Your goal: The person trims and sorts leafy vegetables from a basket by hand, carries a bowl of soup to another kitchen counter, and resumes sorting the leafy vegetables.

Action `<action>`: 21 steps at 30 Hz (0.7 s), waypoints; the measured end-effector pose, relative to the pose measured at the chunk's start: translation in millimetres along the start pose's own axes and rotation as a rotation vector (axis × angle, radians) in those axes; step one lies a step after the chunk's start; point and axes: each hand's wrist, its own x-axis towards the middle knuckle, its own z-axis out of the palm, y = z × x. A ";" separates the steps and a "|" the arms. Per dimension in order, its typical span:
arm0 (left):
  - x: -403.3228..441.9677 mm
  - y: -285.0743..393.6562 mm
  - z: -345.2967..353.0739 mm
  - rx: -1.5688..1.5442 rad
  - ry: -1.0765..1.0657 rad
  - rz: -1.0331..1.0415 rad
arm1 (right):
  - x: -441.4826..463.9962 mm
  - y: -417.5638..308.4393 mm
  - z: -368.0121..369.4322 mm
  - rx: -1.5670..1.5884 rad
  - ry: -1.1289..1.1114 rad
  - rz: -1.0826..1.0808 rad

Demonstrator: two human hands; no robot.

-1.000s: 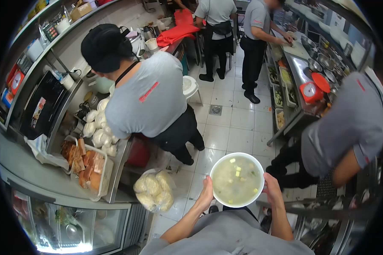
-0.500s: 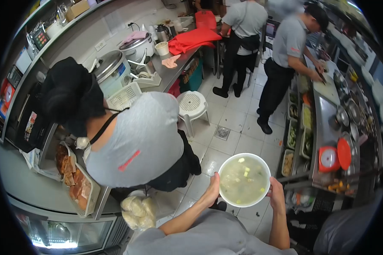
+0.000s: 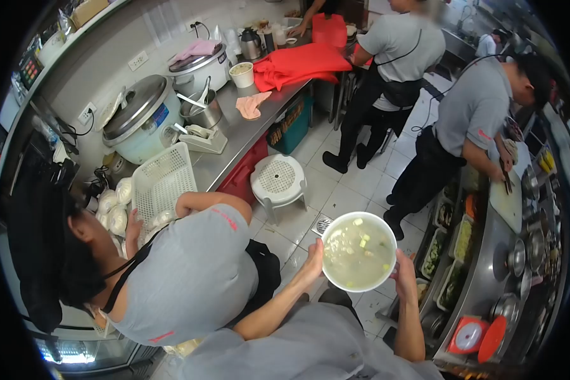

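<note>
A round white bowl of cloudy soup is held out level in front of my body. Pale yellow-green pieces float in the broth. My left hand grips the bowl's left side, its fingers partly hidden beneath. On the opposite side, my right hand is closed against the wall of the bowl, thumb near the rim. Tiled floor lies below it.
A person bends over a white basket at left. A white stool stands ahead. Another person cuts at a board on the right counter; a third stands farther back. A red scale sits at right.
My view has moved forward along the aisle; stool and counters appear closer. The bowl stays between both hands, slightly higher in view. The person at left now reaches toward the basket.
</note>
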 end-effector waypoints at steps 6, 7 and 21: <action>81.8 37.9 -22.3 -0.090 0.161 0.134 | 133.1 -59.8 31.0 -0.124 -0.228 0.008; 95.9 45.6 -29.3 -0.087 0.187 0.162 | 153.7 -70.9 41.2 -0.140 -0.264 0.002; 210.8 185.9 -110.1 -0.262 0.489 0.286 | 384.8 -145.1 206.8 -0.275 -0.597 0.030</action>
